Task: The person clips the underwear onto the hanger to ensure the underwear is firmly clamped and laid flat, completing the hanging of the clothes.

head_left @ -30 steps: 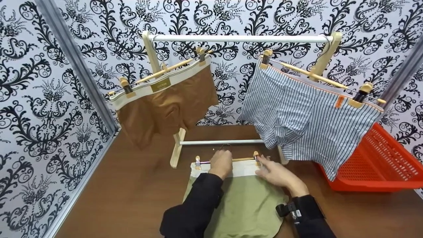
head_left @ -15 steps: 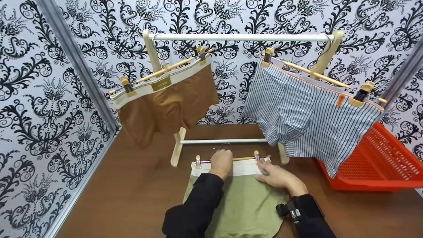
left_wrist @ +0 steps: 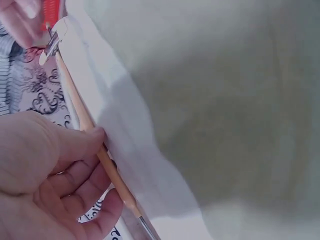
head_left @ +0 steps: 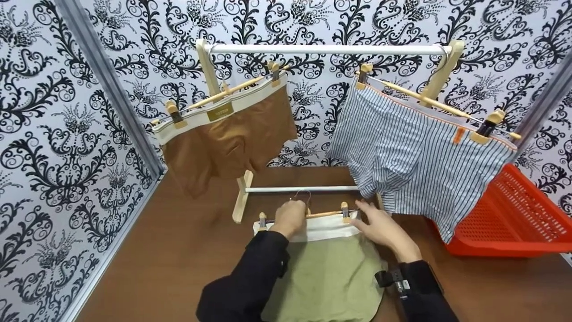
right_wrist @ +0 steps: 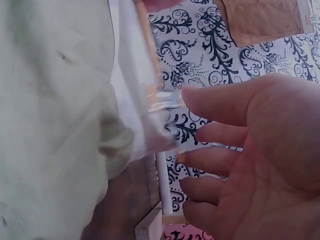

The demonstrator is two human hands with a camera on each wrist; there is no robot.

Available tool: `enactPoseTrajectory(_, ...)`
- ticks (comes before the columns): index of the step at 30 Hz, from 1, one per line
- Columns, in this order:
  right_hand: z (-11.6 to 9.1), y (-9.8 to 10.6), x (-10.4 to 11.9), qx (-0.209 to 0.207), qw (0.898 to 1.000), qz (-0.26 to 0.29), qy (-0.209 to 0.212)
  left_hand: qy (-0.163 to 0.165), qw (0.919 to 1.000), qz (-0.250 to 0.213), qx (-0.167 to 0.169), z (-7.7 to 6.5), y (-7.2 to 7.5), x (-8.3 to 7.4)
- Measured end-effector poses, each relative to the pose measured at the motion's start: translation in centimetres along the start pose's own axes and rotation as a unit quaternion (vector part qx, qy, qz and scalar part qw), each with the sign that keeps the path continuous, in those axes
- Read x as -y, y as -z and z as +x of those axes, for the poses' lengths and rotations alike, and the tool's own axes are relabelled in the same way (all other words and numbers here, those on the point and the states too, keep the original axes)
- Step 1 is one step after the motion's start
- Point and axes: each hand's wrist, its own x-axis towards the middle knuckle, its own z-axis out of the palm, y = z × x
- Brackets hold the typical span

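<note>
Olive-green boxer briefs point(head_left: 333, 273) with a white waistband point(head_left: 328, 227) hang from the clips of a wooden hanger point(head_left: 324, 215), low over the table in the head view. My left hand point(head_left: 290, 219) grips the hanger's wooden bar point(left_wrist: 112, 172), thumb on one side and fingers curled round the other. At the right end, my right hand point(head_left: 384, 228) is spread beside the clip point(head_left: 345, 213), holding nothing. In the right wrist view its thumb tip point(right_wrist: 192, 95) lies close to that clip, perhaps touching it; the fingers are loosely extended.
Behind stands a rack with a white top bar point(head_left: 330, 49). Brown boxer briefs point(head_left: 228, 134) hang on its left, striped boxers point(head_left: 415, 152) on its right. A red plastic basket point(head_left: 514, 214) sits at the right, and a patterned wall point(head_left: 103, 134) borders the left.
The hanger and green boxer briefs have risen slightly and shifted left with my left hand; the hook now shows. My right hand has come off the waistband at the right clip, its fingers spreading.
</note>
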Motion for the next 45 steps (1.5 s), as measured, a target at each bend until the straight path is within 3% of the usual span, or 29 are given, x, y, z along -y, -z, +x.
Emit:
enactPoseTrajectory(5,0.1,0.1,0.1,-0.048,0.998,0.041,-0.002,-0.023,0.9996,-0.014,0.006,-0.8,1.4,0.1)
enactPoseTrajectory(11,0.1,0.8,0.9,-0.07,0.99,0.122,0.019,-0.113,0.9928,-0.01,-0.04,-1.8,3.4,0.4)
enactPoseTrajectory(17,-0.2,2.0,1.9,-0.053,0.961,0.266,0.046,-0.205,0.972,0.002,-0.115,-2.0,5.0,0.1)
enactPoseTrajectory(21,-0.6,2.6,2.7,-0.028,0.942,0.327,0.065,-0.227,0.9632,0.012,-0.144,-1.9,5.6,-0.5)
enactPoseTrajectory(25,-1.5,3.3,4.4,-0.06,0.934,0.346,0.063,-0.22,0.9566,-0.036,-0.188,-1.8,5.8,-1.0)
enactPoseTrajectory(27,-2.2,3.6,5.5,-0.088,0.935,0.34,0.052,-0.208,0.9527,-0.074,-0.208,-1.9,5.8,-1.3)
enactPoseTrajectory(30,-3.3,4.2,7.0,-0.133,0.939,0.316,0.035,-0.191,0.9397,-0.138,-0.248,-1.9,5.7,-1.9)
enactPoseTrajectory(32,-4.1,4.5,8.0,-0.166,0.943,0.288,0.026,-0.158,0.9343,-0.193,-0.254,-2.0,5.8,-2.4)
enactPoseTrajectory(35,-5.1,4.6,9.4,-0.226,0.942,0.248,0.026,-0.092,0.9151,-0.317,-0.232,-2.2,6.1,-3.3)
enactPoseTrajectory(39,-6.2,3.8,11.4,-0.301,0.93,0.206,0.054,-0.004,0.8732,-0.463,-0.154,-2.5,6.9,-4.6)
enactPoseTrajectory(42,-6.6,3.0,12.6,-0.33,0.924,0.177,0.08,0.008,0.8593,-0.497,-0.119,-2.3,7.6,-5.3)
enactPoseTrajectory(45,-6.9,2.5,13.6,-0.331,0.922,0.179,0.097,-0.003,0.854,-0.507,-0.115,-1.9,8.2,-6.0)
